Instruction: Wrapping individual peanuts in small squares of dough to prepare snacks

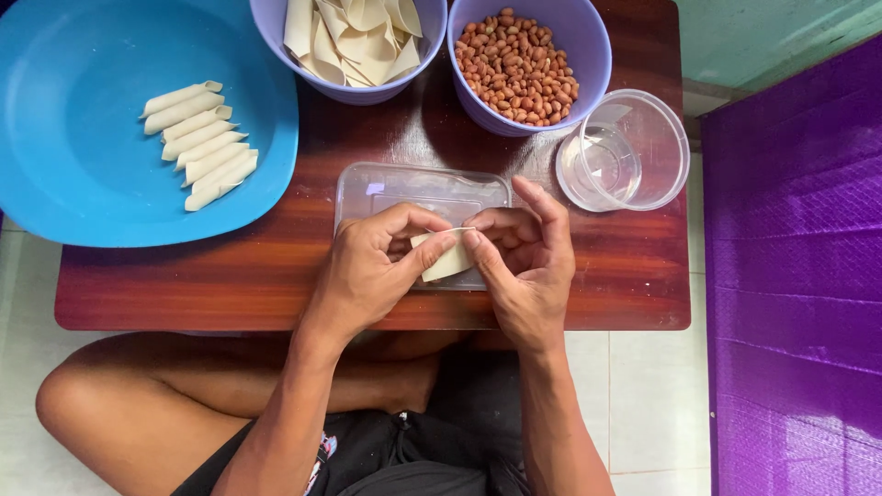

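Dough wrapper: pinched between left hand and right hand, both closed on it, above clear tray, near table edge. Finished rolls: rowed on blue plate, far left. Peanut bowl, wrapper bowl, water cup: far side, within reach.

Low reddish-brown wooden table on pale tiled floor — purple mat at right, teal wall beyond.
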